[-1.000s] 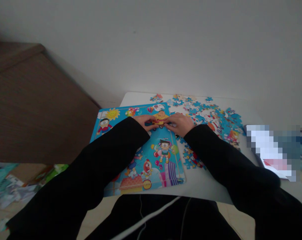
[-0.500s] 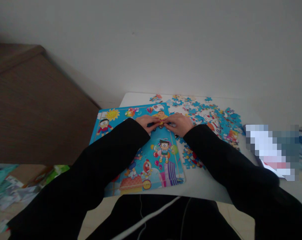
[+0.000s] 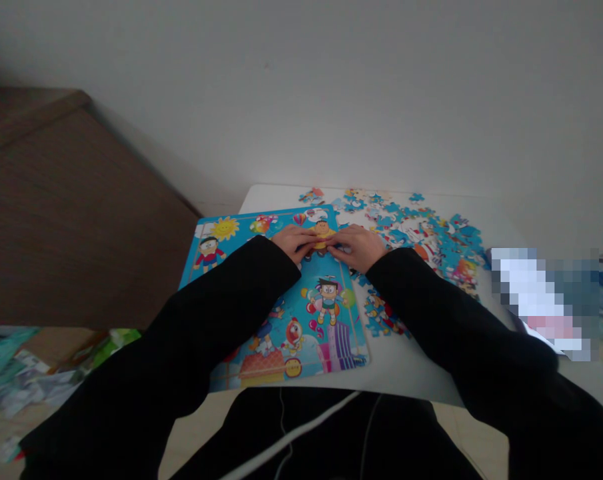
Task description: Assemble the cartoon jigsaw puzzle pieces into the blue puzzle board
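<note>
Over the upper right part of a blue cartoon puzzle board [image 3: 308,277], my left hand [image 3: 295,241] and my right hand [image 3: 358,245] meet fingertip to fingertip. Both pinch a small jigsaw piece [image 3: 322,241] between them, mostly covered by the fingers. A figure in a yellow top is printed just behind the fingertips. Several loose jigsaw pieces [image 3: 421,230] lie in a spread pile to the right of the board, partly under my right forearm. My left sleeve hides the board's lower left area.
The white table [image 3: 411,373] stands against a plain wall [image 3: 301,100]. At its right side lies a blurred-out, pixelated item [image 3: 536,300]. A brown wooden cabinet [image 3: 66,227] rises at the left, with bags and wrappers [image 3: 46,380] on the floor below. A white cable [image 3: 291,437] crosses my lap.
Both hands stay at nearly the same spot over the board. The fingertips shift very slightly, showing a bit more of the printed yellow figure.
</note>
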`<state>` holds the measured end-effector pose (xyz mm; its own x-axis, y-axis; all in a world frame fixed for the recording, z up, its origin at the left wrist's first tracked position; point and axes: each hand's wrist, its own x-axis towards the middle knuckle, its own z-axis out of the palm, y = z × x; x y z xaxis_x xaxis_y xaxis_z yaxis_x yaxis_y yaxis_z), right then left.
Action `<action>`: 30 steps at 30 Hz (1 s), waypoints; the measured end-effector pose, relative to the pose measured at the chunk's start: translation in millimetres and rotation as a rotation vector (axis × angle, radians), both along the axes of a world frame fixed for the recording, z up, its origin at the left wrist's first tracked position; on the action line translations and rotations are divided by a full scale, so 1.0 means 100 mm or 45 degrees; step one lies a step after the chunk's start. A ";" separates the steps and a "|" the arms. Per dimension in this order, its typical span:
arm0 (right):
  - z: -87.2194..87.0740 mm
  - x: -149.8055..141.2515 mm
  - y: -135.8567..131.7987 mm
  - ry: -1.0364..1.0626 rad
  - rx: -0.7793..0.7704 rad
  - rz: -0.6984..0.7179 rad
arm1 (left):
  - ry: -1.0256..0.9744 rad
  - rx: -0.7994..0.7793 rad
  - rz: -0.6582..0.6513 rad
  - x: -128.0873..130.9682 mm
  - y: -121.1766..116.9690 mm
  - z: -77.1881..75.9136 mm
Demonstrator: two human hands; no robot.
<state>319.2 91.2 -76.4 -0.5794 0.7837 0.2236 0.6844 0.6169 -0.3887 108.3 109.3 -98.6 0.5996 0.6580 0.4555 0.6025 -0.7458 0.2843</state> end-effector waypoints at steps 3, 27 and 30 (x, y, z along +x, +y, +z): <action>-0.01 0.01 0.01 0.009 -0.003 0.001 | -0.056 0.050 -0.054 -0.02 0.02 -0.03; 0.09 -0.04 -0.06 -0.146 0.039 -0.033 | 0.188 -0.258 0.108 -0.01 -0.07 -0.06; 0.12 -0.06 -0.08 -0.214 0.010 -0.020 | 0.288 -0.304 0.139 -0.01 -0.06 -0.06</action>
<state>313.0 83.7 -64.5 -0.5972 0.7914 0.1310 0.7487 0.6085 -0.2631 107.2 103.3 -104.5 0.5879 0.7959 0.1446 0.7427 -0.6019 0.2935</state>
